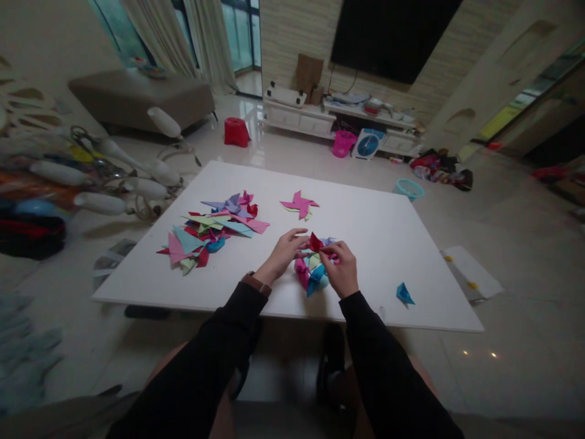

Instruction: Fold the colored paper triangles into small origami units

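Between my two hands is a small dark red folded paper piece (pixel 315 242). My right hand (pixel 340 268) pinches it at its lower right edge. My left hand (pixel 287 251) is beside it with the fingers stretched and apart; whether a fingertip touches the paper I cannot tell. Just below, a cluster of origami pieces (pixel 314 275) in pink, blue and pale green sits on the white table (pixel 256 280), partly hidden by my hands. Farther back lies a pink and green paper pinwheel (pixel 300 205).
A pile of colourful folded papers (pixel 212 225) covers the table's left part. One blue origami piece (pixel 404 294) lies near the right front. Beyond the table stand a red stool (pixel 236 132), a pink bin (pixel 343 144) and a fan (pixel 368 144). White lamp arms (pixel 137 183) are at the left.
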### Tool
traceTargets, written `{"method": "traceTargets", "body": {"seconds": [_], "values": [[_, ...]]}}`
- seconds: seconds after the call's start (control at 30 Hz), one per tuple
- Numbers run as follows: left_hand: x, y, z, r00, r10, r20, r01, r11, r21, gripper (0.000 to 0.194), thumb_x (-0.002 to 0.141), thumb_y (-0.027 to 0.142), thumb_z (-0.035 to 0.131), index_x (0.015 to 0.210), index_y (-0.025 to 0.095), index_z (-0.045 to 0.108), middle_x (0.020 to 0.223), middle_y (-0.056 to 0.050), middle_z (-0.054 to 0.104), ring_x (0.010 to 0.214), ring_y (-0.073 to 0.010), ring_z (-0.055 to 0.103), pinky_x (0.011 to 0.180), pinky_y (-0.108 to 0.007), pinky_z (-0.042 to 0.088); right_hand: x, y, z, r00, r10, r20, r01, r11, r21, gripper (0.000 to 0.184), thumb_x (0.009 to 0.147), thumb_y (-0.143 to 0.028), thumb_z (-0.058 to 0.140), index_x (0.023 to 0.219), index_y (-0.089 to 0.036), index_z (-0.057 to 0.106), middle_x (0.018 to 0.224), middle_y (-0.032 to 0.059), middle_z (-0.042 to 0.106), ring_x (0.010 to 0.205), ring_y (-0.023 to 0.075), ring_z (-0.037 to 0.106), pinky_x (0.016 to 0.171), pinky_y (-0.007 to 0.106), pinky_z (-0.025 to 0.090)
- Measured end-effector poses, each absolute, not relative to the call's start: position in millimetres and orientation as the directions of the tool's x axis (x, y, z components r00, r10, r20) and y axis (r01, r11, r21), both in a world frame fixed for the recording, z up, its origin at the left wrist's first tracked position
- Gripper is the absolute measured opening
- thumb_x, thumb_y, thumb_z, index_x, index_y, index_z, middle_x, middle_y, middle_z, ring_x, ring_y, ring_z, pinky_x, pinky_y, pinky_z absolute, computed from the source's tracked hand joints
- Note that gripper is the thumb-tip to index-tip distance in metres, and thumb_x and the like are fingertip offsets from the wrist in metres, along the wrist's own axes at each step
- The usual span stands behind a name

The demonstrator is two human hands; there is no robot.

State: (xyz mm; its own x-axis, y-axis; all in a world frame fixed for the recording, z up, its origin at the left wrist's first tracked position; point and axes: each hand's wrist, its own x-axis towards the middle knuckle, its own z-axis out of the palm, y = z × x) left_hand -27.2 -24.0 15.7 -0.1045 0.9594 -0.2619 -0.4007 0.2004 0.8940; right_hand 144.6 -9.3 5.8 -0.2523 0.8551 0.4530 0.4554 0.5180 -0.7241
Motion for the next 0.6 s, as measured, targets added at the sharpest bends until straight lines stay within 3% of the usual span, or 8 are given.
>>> {"method": "traceTargets", "body": {"seconds": [0.2, 0.43, 0.6], "values": [[-22, -8, 4, -0.109, 0.98, -0.167, -0.457, 0.1, 0.884, 0.03, 0.079, 0.026, 0.073, 0.107, 0.015, 0.068, 0.1, -0.009, 0.072, 0.091, -0.018, 0.069, 0.086, -0.036, 0.057, 135, 7, 4, -0.342, 0.821, 0.458, 0.479, 0.572, -0.667, 0.008, 0.09, -0.02, 0.063, 0.087, -0.021, 0.071, 0.089, 0.0041, 0.062, 0.085, 0.02, 0.061, 0.078, 0.033, 0.049], [-5, -2, -5, -0.095, 0.991, -0.089, -0.323, 0.054, 0.945, 0.031, 0.075, 0.029, 0.076, 0.103, 0.015, 0.072, 0.102, -0.008, 0.072, 0.093, -0.02, 0.07, 0.09, -0.039, 0.057, 146, 14, 8, -0.269, 0.859, 0.435, 0.544, 0.508, -0.667, 0.006, 0.09, -0.024, 0.066, 0.094, -0.021, 0.068, 0.09, 0.0037, 0.064, 0.084, 0.0195, 0.061, 0.079, 0.032, 0.049], [13, -5, -9, -0.068, 0.996, -0.056, -0.241, 0.038, 0.97, 0.034, 0.073, 0.032, 0.077, 0.103, 0.015, 0.073, 0.102, -0.008, 0.073, 0.092, -0.02, 0.07, 0.091, -0.04, 0.057, 165, 8, 6, -0.292, 0.876, 0.384, 0.655, 0.476, -0.587, 0.005, 0.088, -0.023, 0.069, 0.083, -0.021, 0.069, 0.085, 0.0026, 0.065, 0.082, 0.0187, 0.061, 0.079, 0.031, 0.048]]}}
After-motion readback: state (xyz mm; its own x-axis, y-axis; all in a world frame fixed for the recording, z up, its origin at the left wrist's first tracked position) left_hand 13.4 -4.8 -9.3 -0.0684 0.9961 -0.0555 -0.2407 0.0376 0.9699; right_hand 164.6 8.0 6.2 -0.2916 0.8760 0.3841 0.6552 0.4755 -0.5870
